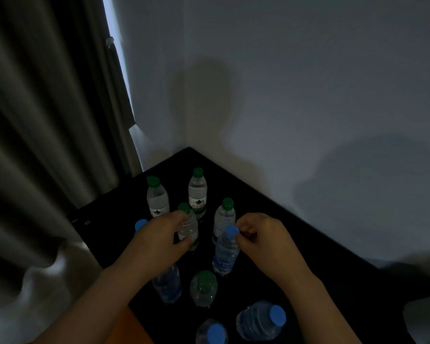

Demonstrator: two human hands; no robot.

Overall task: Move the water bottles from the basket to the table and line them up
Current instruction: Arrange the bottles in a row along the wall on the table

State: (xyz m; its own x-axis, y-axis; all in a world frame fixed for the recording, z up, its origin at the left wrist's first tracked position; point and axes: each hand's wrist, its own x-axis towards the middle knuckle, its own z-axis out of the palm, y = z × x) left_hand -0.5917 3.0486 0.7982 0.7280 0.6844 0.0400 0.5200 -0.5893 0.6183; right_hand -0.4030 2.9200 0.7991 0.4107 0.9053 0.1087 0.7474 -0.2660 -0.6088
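Observation:
Several clear water bottles stand upright on a black table in a dim corner. My left hand is wrapped around a green-capped bottle in the middle. My right hand pinches the neck of a blue-capped bottle just below its cap. Green-capped bottles stand behind at the left, centre and right. Another green-capped bottle and blue-capped ones stand nearer me. No basket is in view.
White walls meet in a corner right behind the table. A dark curtain hangs at the left down to the table's left edge. A blue cap shows behind my left hand. An orange surface lies at the bottom left.

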